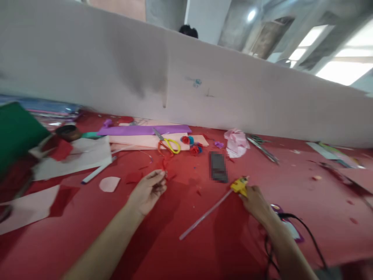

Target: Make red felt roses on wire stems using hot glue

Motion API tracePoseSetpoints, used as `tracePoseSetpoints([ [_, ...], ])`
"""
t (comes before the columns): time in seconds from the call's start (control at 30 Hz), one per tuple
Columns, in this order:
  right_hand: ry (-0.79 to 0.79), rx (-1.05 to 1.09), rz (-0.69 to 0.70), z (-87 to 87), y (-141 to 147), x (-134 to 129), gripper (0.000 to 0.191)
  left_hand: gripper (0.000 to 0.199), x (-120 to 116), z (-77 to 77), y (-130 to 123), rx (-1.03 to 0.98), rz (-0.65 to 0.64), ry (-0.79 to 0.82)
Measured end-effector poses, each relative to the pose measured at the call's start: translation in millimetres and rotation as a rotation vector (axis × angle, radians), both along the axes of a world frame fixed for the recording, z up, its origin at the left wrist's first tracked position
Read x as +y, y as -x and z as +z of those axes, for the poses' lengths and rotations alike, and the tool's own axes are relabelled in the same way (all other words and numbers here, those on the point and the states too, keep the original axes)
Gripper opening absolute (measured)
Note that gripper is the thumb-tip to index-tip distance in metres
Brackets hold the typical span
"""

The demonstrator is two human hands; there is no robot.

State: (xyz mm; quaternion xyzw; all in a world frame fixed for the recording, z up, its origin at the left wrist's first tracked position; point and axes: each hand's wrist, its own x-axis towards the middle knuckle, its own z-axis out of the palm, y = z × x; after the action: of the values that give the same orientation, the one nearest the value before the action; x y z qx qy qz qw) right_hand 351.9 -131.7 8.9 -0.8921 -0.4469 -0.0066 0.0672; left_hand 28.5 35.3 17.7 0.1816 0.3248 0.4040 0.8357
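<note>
My left hand (150,190) is closed in a pinch on a small red piece (164,165), held over the red table. Farther right, my right hand (253,200) grips a yellow glue gun (239,186). A long translucent glue stick (205,216) sticks out of the gun's rear toward the lower left. Between and beyond the hands lies a dark phone-like object (218,166), partly blurred. Scissors with yellow and orange handles (172,145) rest on pale pink sheets behind my left hand, near red and blue curled pieces (195,147).
A white partition (131,77) runs along the table's back. Paper scraps (84,155) and a white pen (99,171) lie left. Crumpled pink material (236,142) and a silver tool (264,151) sit at the back right. A black cable (309,229) curves beside my right forearm.
</note>
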Motion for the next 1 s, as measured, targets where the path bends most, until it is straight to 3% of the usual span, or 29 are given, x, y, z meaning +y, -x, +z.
tracePoseSetpoints([
  [0.07, -0.062, -0.023, 0.002, 13.2, 21.3, 9.7, 0.021, 0.017, -2.0, -0.7, -0.3, -0.043, -0.057, 0.010],
  [0.13, -0.290, 0.081, 0.130, 28.6, 55.6, 24.9, 0.029, 0.020, -2.6, -0.9, -0.2, -0.067, -0.070, 0.035],
  [0.17, -0.370, 0.271, 0.245, 35.0, 77.0, 35.0, 0.032, 0.020, -2.6, -0.9, 0.1, -0.084, -0.072, 0.035],
  [0.23, -0.448, 0.718, 0.346, 41.7, 122.7, 60.1, 0.026, 0.019, -2.5, -0.7, 1.2, -0.101, -0.087, 0.032],
  [0.3, -0.499, 1.245, 0.319, 38.1, 162.0, 88.5, 0.022, 0.017, -2.3, -0.5, 2.8, -0.109, -0.118, 0.016],
  [0.37, -0.575, 1.746, 0.203, 27.0, 186.1, 113.8, 0.022, 0.016, -2.1, -0.3, 4.1, -0.122, -0.152, -0.001],
  [0.4, -0.591, 1.816, 0.186, 20.5, 192.0, 123.1, 0.024, 0.015, -2.1, -0.2, 4.5, -0.131, -0.166, -0.007],
  [0.57, -0.641, 1.935, 0.142, 1.3, 190.7, 133.0, 0.024, 0.011, -3.6, -0.5, 3.2, -0.160, -0.220, -0.006],
  [1.0, -0.697, 1.946, 0.159, 0.4, 189.1, 119.6, 0.013, 0.016, -6.1, -4.1, -2.6, -0.062, -0.200, 0.049],
])
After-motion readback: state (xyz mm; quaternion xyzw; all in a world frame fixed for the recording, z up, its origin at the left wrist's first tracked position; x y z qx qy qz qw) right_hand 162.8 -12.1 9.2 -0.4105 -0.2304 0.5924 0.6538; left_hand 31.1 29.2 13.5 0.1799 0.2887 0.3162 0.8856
